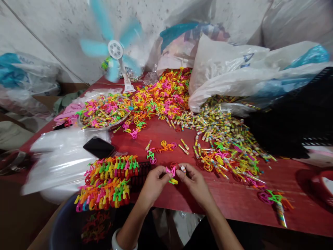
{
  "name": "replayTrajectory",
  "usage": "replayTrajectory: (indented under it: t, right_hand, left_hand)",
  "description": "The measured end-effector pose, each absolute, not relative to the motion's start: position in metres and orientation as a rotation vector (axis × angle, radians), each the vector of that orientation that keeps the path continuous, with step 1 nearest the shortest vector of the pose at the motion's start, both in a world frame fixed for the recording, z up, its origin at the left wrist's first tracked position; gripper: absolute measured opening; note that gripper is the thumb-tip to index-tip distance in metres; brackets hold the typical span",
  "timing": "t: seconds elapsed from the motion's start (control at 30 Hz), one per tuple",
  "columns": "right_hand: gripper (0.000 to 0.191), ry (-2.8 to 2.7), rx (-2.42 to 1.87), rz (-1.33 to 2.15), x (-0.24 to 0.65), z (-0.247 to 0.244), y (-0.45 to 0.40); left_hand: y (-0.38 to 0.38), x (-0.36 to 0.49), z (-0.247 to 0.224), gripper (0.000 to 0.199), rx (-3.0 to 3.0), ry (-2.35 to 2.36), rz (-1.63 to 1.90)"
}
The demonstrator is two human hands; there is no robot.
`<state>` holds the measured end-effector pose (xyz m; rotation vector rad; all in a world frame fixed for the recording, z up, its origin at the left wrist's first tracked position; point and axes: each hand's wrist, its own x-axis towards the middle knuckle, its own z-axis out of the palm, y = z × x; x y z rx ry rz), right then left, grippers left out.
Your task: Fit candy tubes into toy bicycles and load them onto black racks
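Near the front edge of the red table, my left hand point(155, 179) pinches a small pink plastic toy bicycle point(171, 171) with a red and a yellow wheel. My right hand point(194, 183) is closed close beside it, a small tube point(183, 168) with a whitish end showing between its fingers. Whether the tube touches the bicycle I cannot tell. Just beyond lie an orange toy bicycle point(166, 147), a green one point(151, 156) and a few loose candy tubes point(183, 149). Rows of colourful toy bicycles point(111, 170) stand in a black rack point(140, 173) left of my left hand.
A heap of tubes point(221, 121) spreads on the right, with bicycle parts point(166, 93) piled behind. A heaped tray point(104, 125), a phone point(99, 147) and clear bags point(65, 156) lie left. A fan point(115, 49) spins at the back. A blue tub point(62, 222) sits below.
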<state>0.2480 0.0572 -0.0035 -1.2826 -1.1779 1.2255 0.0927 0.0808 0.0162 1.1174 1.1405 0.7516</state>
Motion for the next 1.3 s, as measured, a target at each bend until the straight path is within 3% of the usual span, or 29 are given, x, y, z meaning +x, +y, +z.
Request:
replayTrajectory:
  t: [0.4, 0.63, 0.73, 0.83, 1.07, 1.17, 1.3]
  right_hand:
    - [0.023, -1.398, -1.419, 0.945, 0.243, -0.008, 0.046]
    - [0.025, -1.259, -1.404, 0.899, 0.242, -0.002, 0.050]
    - [0.013, -1.396, -1.332, 0.678, 0.245, 0.000, 0.048]
    - [0.021, -1.672, -1.190, 0.514, 0.248, -0.002, 0.043]
    - [0.030, -1.576, -1.431, 0.831, 0.252, -0.015, 0.024]
    - [0.017, -1.514, -1.517, 0.827, 0.254, -0.017, 0.025]
    - [0.019, -1.505, -1.547, 0.761, 0.252, -0.016, 0.034]
  left_hand:
    - [0.079, 0.100, 0.007, 0.018, 1.156, 1.237, 0.914]
    - [0.077, 0.101, 0.010, 0.014, 1.379, 1.238, 0.992]
    - [0.077, 0.100, 0.014, 0.041, 1.042, 1.211, 0.931]
    - [0.078, 0.097, 0.017, 0.063, 0.709, 1.021, 0.666]
    - [0.079, 0.100, 0.007, 0.039, 0.706, 1.070, 0.817]
    - [0.078, 0.103, 0.005, 0.035, 0.799, 1.108, 0.848]
    - [0.076, 0.107, 0.008, 0.031, 0.898, 1.118, 0.850]
